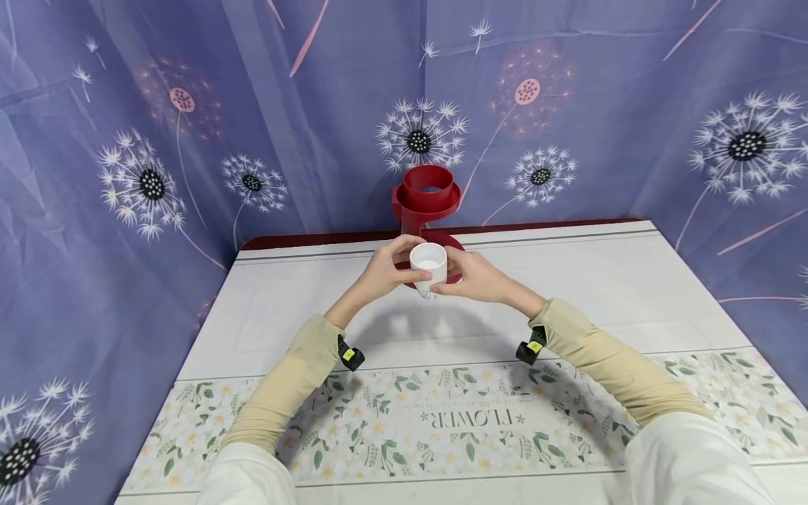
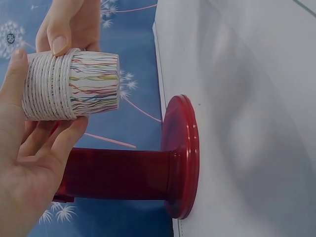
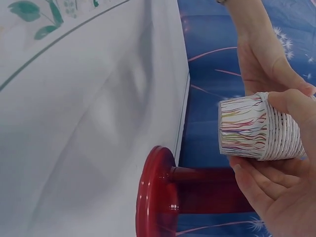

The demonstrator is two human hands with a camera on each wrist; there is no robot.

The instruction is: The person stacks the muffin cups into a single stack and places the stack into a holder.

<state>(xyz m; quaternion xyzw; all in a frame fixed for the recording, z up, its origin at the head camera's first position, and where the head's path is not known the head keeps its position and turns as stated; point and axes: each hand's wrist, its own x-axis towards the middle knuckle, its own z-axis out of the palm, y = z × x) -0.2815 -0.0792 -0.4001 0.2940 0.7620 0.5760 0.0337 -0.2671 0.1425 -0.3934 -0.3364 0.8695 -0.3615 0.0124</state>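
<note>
A nested stack of paper cups [image 1: 428, 261], white with colourful wavy streaks, is held above the table between both hands. In the left wrist view the stacked rims of the cups [image 2: 49, 86] face left and the streaked base of the outermost cup points right. My left hand [image 1: 386, 268] grips the stack from the left side, thumb and fingers around it. From the right, my right hand [image 1: 476, 275] pinches the same stack with thumb and fingers. Just behind the hands stands a red holder [image 1: 412, 223] with a ring-shaped top and a round base [image 2: 182, 158].
The table [image 1: 284, 315] has a white cloth with a floral band and upside-down lettering. A blue-purple dandelion curtain [image 1: 328, 140] hangs behind and at the sides. Black wrist straps [image 1: 532, 344] sit on both forearms.
</note>
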